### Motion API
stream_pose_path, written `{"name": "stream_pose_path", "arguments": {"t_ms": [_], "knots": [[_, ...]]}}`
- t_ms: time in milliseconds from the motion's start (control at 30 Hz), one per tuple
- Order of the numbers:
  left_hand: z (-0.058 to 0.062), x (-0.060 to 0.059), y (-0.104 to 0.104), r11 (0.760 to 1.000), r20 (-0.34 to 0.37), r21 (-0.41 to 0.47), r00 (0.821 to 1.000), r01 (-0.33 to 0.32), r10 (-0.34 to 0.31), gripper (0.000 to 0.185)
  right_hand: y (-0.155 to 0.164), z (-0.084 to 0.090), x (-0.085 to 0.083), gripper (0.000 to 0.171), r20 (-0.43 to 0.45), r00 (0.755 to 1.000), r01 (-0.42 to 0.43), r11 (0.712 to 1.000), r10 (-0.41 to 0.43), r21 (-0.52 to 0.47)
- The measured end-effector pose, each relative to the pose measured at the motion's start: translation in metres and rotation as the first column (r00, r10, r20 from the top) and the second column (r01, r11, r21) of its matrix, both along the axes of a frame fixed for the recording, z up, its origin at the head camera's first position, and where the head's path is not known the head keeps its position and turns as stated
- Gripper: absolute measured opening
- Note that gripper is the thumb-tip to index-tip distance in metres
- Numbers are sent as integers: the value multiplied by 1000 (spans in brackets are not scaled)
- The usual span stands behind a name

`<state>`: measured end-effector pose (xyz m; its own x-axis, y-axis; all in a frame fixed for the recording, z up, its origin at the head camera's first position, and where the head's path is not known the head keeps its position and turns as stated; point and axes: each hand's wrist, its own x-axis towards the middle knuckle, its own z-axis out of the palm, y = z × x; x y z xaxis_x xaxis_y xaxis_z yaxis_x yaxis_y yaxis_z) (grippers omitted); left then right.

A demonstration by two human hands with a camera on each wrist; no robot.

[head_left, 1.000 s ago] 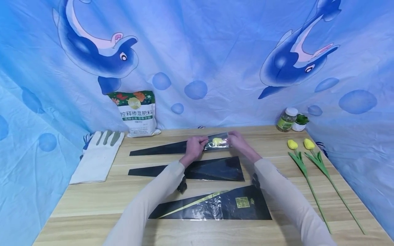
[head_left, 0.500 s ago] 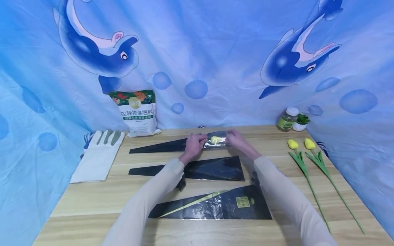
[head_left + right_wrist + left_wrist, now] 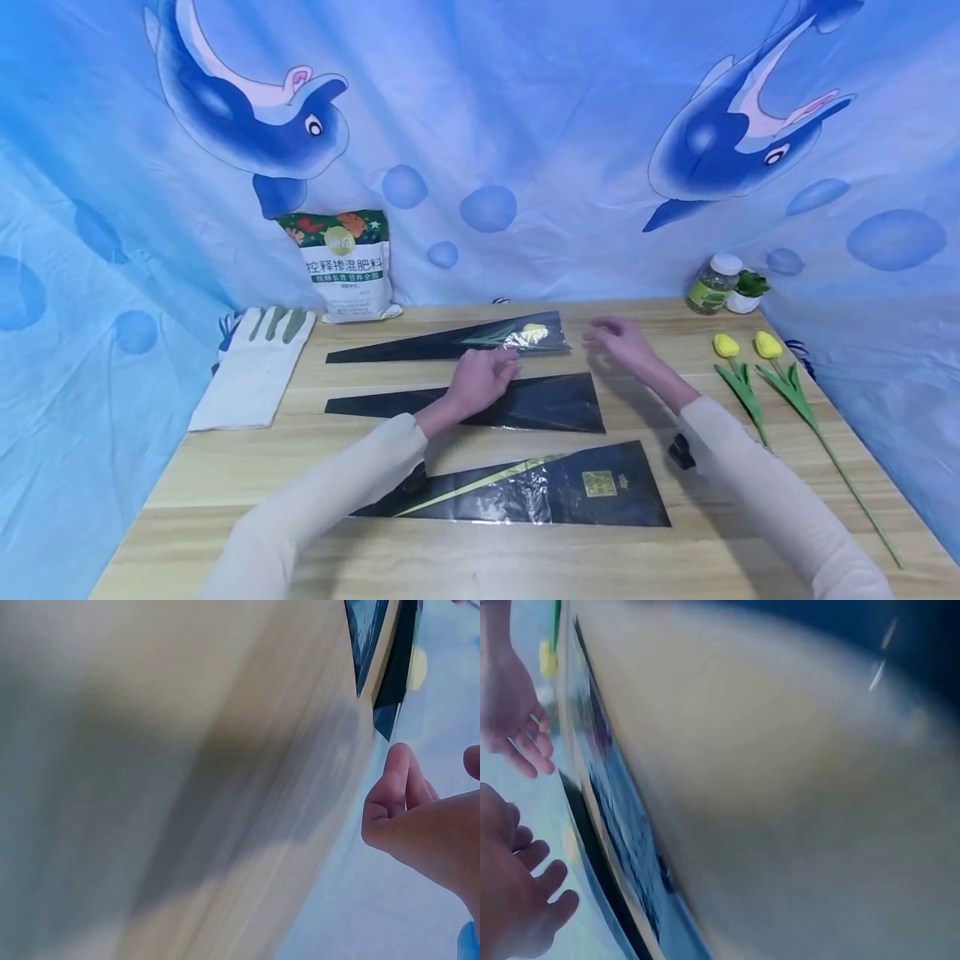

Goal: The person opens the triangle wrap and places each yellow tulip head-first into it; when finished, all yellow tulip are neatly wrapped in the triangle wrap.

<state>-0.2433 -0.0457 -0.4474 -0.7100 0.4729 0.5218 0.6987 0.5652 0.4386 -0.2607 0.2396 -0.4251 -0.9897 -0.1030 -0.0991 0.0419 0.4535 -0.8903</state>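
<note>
My left hand (image 3: 480, 383) hovers over the middle black flower sleeve (image 3: 558, 404), its fingers loosely bent and holding nothing. In the left wrist view the loose fingers (image 3: 551, 879) of that hand show apart from any object. To the right of the far black sleeve (image 3: 405, 346), my right hand (image 3: 628, 343) is raised with nothing in it. Inside the far sleeve lies a yellow tulip (image 3: 534, 332), its bloom showing through the clear wide end and its green leaves behind. A third black sleeve (image 3: 540, 496), with a gold stripe and gold square, lies nearest me.
Two yellow artificial tulips (image 3: 768, 346) with long green stems lie at the right. A lidded jar (image 3: 711, 285) and a small potted plant (image 3: 745, 292) stand at the back right. White gloves (image 3: 251, 367) and a fertilizer bag (image 3: 351, 271) are at the left.
Both hands have let go of the far sleeve with the tulip in it. The left hand has drawn back toward me, the right hand has moved off to the right.
</note>
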Motion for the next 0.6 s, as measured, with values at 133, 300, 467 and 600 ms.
{"name": "stream_pose_path", "arguments": {"t_ms": [133,300,467,600], "knots": [[-3,19,-1,990,103,-128,994,50,-37,31,7,0,21,55,-18,1000,-13,1000,13,-14],[-11,33,-1,949,207,-309,978,58,8,51,7,-5,40,54,13,998,-62,998,62,-5],[-16,38,11,946,259,-316,966,79,5,57,11,-8,51,53,11,999,-45,999,45,2],[-16,40,21,935,273,-343,962,89,9,58,16,-8,58,52,8,998,-63,998,63,-1]]}}
